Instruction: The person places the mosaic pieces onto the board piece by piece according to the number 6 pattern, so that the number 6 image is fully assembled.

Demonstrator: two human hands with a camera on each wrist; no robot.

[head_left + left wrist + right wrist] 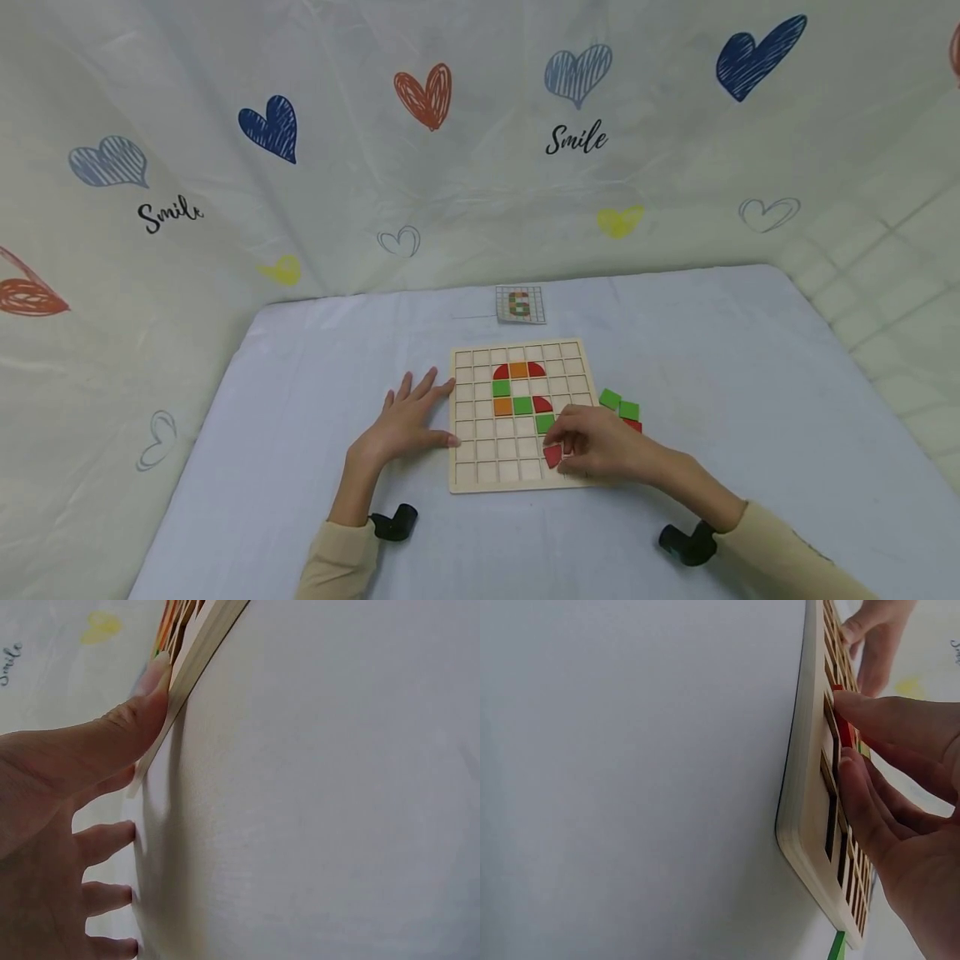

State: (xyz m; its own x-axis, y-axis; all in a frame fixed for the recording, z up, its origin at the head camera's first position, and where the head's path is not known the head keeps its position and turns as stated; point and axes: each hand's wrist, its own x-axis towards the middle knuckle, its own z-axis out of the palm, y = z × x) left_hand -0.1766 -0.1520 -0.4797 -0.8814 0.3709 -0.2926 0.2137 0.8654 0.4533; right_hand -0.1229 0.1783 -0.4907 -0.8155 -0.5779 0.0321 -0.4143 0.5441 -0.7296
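Note:
A square wooden board (486, 472) with a recessed grid lies on the white cloth. My right hand (606, 440) is over its lower right part and pinches a red rounded-corner tile (552, 455) between thumb and fingers. In the right wrist view, that red tile (845, 729) stands tilted at the grid cells. Set in the board are orange tiles, green tiles such as one (501, 388) at the left, and red rounded tiles along the top row. At the board's left edge rests my left hand (405, 429), fingers spread, thumb (146, 701) touching the rim.
Loose green tiles (628, 411) and a red tile (633, 426) lie just right of the board, partly behind my right hand. Behind the board is a small card (532, 307) printed with a coloured grid pattern. A white cloth with hearts (423, 96) hangs at the back.

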